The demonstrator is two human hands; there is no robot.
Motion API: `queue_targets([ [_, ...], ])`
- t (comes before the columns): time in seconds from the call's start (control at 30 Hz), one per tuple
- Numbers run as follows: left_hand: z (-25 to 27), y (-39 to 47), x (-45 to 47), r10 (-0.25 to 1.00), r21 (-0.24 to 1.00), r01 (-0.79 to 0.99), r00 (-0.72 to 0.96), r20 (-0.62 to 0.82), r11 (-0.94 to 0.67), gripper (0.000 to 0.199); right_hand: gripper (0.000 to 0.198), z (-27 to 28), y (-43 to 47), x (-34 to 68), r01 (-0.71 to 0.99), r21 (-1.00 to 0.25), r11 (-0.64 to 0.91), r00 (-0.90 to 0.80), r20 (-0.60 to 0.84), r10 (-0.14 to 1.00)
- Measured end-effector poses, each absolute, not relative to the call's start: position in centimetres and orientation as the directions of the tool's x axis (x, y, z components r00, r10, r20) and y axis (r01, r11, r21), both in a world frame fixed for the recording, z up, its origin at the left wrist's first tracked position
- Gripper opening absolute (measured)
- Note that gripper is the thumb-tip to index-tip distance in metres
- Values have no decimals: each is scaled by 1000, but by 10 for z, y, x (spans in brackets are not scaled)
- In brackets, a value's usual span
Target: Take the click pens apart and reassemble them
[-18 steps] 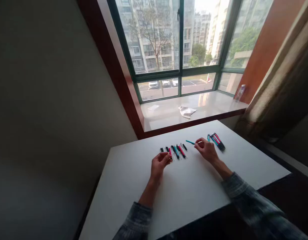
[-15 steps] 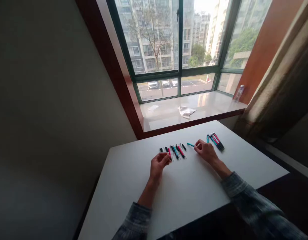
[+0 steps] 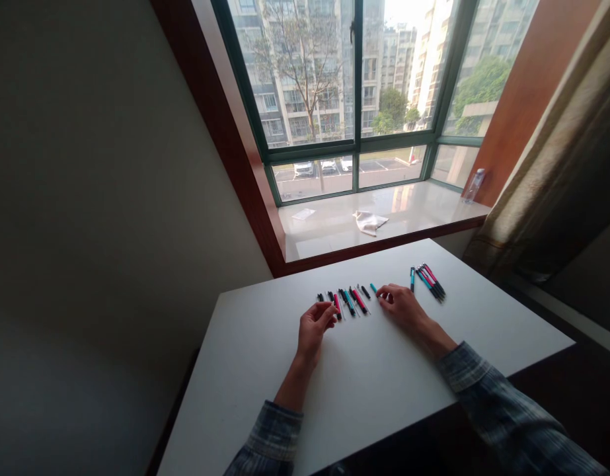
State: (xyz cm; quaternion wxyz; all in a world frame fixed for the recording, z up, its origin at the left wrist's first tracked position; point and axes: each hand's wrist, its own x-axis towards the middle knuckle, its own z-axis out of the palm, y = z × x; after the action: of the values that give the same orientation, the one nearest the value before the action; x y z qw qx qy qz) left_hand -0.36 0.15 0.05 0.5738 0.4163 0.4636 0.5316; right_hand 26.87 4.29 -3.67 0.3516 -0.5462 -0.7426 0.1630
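Note:
A row of pen parts lies on the white table [image 3: 265, 370]: pink barrels, a teal barrel [image 3: 349, 303], short black pieces and thin refills. At its left end my left hand [image 3: 314, 324] is closed in a pinch by a pink barrel [image 3: 337, 305]; whatever sits between its fingertips is too small to make out. My right hand [image 3: 401, 305] has its fingers closed on the near end of another teal pen barrel [image 3: 373, 288], at the row's right end. Its far end shows beyond the fingertips, beside a short black piece [image 3: 365, 292].
Several whole pens [image 3: 432, 283], pink and teal, lie side by side to the right of my right hand, with a teal pen [image 3: 412, 279] just left of them. On the windowsill are a crumpled white wrapper [image 3: 370, 223], a flat paper [image 3: 303, 214] and a clear bottle [image 3: 474, 186].
My right hand has moved slightly left with the teal barrel, which has turned from nearly crosswise to more in line with the row. My left hand has stayed almost still.

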Motion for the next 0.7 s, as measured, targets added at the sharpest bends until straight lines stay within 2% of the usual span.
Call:
queue_targets([
  [0.43, 1, 3, -2, 1000, 994, -103, 15, -20, 22, 35, 15, -37, 34, 251, 652, -616, 442, -246, 380, 892],
  [0.57, 1, 3, -1, 998, 999, -26, 37, 42, -41, 34, 12, -29, 32, 251, 637, -602, 481, -235, 443, 865],
  [0.7, 1, 1, 1, 989, 986, 103, 85, 120, -129, 34, 15, -16, 23, 237, 471, -722, 507, -185, 481, 857],
])
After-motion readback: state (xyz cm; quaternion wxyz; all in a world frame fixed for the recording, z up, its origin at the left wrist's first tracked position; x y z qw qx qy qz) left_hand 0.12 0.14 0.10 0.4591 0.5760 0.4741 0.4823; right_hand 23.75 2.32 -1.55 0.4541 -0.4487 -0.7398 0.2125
